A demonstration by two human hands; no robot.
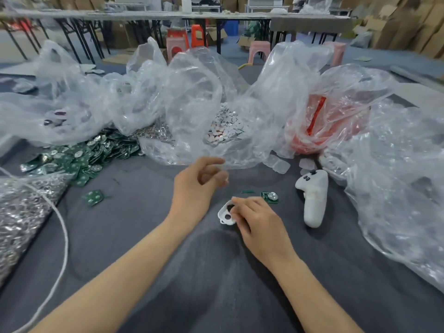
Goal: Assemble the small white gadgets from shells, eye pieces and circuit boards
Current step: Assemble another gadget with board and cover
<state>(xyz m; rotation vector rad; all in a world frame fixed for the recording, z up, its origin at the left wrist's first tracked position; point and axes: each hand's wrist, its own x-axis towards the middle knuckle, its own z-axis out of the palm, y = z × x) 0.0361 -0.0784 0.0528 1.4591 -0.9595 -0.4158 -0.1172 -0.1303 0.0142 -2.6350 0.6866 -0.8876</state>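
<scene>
A small white shell [225, 213] with two eye holes lies on the grey cloth, pinched at its right side by my right hand [257, 221]. Something dark shows in its upper hole. My left hand [199, 186] hovers just above and to the left, fingers loosely curled with the thumb apart; nothing is clearly in it. A green circuit board with a round battery [270, 197] lies just behind my right hand. Another loose green board [93, 197] sits far left. A pile of green boards [79, 157] spills from a bag at the left.
A white hand controller [313, 199] lies to the right of the shell. Crumpled clear plastic bags [192, 102] fill the back, one holding white round pieces [225, 128], one red-tinted [319, 126]. A bag of silver parts [21, 212] and a white cord [63, 227] are left.
</scene>
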